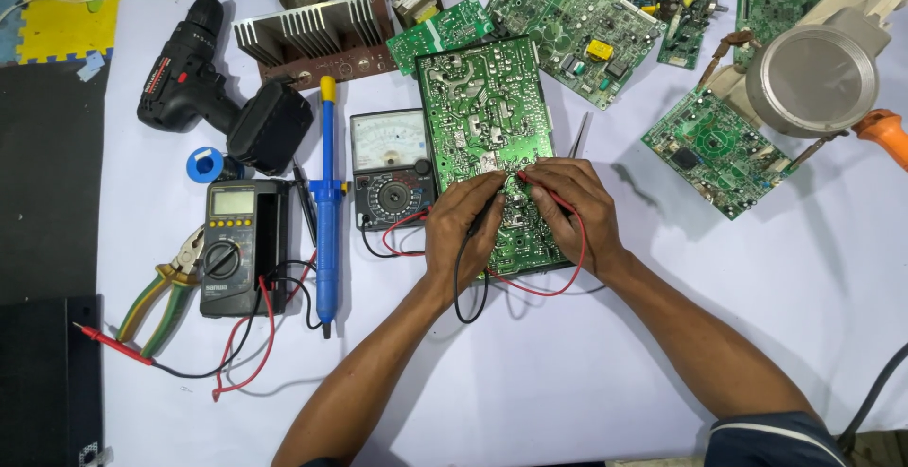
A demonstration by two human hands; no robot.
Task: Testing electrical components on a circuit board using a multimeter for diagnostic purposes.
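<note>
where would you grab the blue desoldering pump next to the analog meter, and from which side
Grip the blue desoldering pump around the middle of its barrel, coming straight down from above. It lies flat and lengthwise on the white sheet, yellow plunger end away from the person, narrow tip towards them. The analog meter sits close on one side and the digital multimeter on the other, so fingers probably fit best at mid-barrel.

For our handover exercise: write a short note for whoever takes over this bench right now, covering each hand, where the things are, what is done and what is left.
Left hand: holds the black probe on the green board.
Right hand: holds the red probe on the same board, tips close together.
Leads run to the analog meter, left of the board.
Digital meter, pliers and blue solder sucker lie unused further left.
Done: probes placed.
Left: needle reading too small to tell; other boards untouched.
</note>
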